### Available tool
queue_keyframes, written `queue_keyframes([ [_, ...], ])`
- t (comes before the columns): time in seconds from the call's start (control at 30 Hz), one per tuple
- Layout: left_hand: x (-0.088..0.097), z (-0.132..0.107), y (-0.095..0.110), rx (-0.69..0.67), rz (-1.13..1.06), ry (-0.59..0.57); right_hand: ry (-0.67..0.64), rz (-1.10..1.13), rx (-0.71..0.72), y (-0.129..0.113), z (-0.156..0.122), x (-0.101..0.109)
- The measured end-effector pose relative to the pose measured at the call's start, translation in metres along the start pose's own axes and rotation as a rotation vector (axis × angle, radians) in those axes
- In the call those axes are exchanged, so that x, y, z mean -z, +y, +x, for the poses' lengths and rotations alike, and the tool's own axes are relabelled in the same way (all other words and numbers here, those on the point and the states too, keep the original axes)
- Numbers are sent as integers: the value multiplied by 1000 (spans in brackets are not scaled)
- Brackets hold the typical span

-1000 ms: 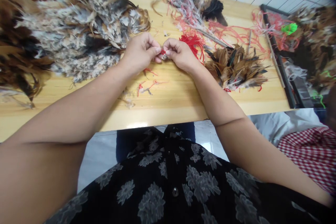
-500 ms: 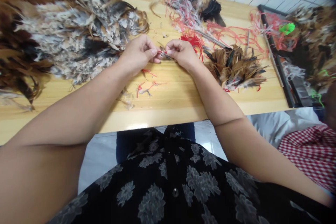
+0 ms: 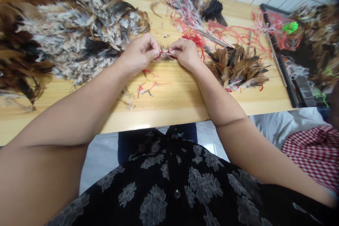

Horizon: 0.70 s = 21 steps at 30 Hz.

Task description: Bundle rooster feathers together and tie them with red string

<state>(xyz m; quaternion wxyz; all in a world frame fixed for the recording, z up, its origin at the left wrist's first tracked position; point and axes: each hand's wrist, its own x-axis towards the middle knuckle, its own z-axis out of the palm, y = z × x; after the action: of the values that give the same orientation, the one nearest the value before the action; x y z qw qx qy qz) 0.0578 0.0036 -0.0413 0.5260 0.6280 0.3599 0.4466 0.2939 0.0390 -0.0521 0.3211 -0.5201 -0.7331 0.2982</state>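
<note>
Between my hands lies a small bundle of feathers (image 3: 165, 55) with red string (image 3: 163, 53) across it. My left hand (image 3: 144, 52) is closed in a pinch on the string's left end. From the other side, my right hand (image 3: 184, 52) pinches the string near its right end. Both hands rest close above the wooden table (image 3: 169, 102). Just behind my right hand is a bunch of red strings (image 3: 194, 40). A large heap of grey, white and brown feathers (image 3: 76, 31) spreads left of my left hand.
A brown feather bundle (image 3: 238, 65) lies right of my right forearm. Farther back are tangled pink and white strings (image 3: 188, 10) and a black feather tuft (image 3: 213, 9). A dark-framed tray (image 3: 279, 56) holds more feathers on the right. Red scraps (image 3: 141, 88) dot the table. Red checked cloth (image 3: 315, 152) shows at right.
My hands have drawn slightly apart, with the red string now stretched more visibly across the small feather bundle. The surrounding heaps have stayed in place.
</note>
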Motion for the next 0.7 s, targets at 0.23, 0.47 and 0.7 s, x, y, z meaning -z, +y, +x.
queue_keyframes([
  [0.23,-2,-1,7,282,-187,-36,50,-33,7,-15,-5,-5],
  [0.47,-5,-1,16,387,-358,-80,-3,-135,90,-54,-29,0],
  [0.7,7,3,0,302,-329,3,45,-145,161,-48,-29,-9],
])
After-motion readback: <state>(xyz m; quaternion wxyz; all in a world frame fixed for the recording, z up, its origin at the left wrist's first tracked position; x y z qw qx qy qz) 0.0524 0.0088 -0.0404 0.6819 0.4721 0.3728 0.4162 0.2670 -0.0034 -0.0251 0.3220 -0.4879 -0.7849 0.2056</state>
